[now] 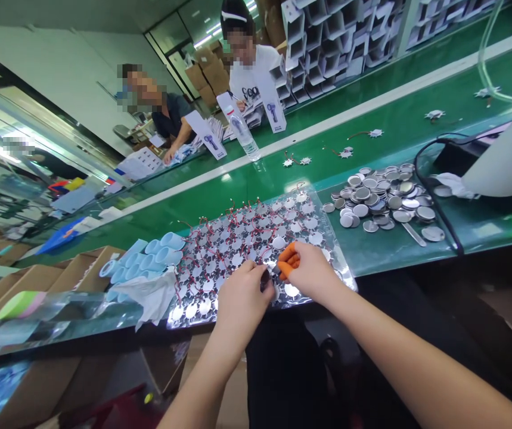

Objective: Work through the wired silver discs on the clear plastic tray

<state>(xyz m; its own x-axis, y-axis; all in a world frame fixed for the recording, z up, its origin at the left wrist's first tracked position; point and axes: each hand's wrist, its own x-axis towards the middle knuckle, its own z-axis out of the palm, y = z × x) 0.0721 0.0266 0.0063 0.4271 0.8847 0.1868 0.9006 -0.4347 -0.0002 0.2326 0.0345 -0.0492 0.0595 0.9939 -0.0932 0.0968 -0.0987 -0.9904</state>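
My left hand (243, 295) is closed over the near part of a clear plastic sheet (338, 262), its thumb and fingers curled together. My right hand (309, 269), with orange finger covers (288, 260), pinches close beside it. Between the fingertips a small silvery piece (273, 268) shows in part; its kind is hidden by my fingers. Around and beneath both hands, rows of round silver discs with red wires (238, 238) cover the sheet. To the right lies a heap of loose silver metal discs (376, 196), with a flat metal strip (413, 234) at its near edge.
Light-blue plastic cups (160, 253) and a crumpled white cloth (148, 295) lie left of the sheet. Beyond runs a green conveyor belt (278, 179) carrying star-shaped wired parts (346, 152). A water bottle (243, 136) stands across it, near two co-workers. A black cable (434, 196) bounds the right.
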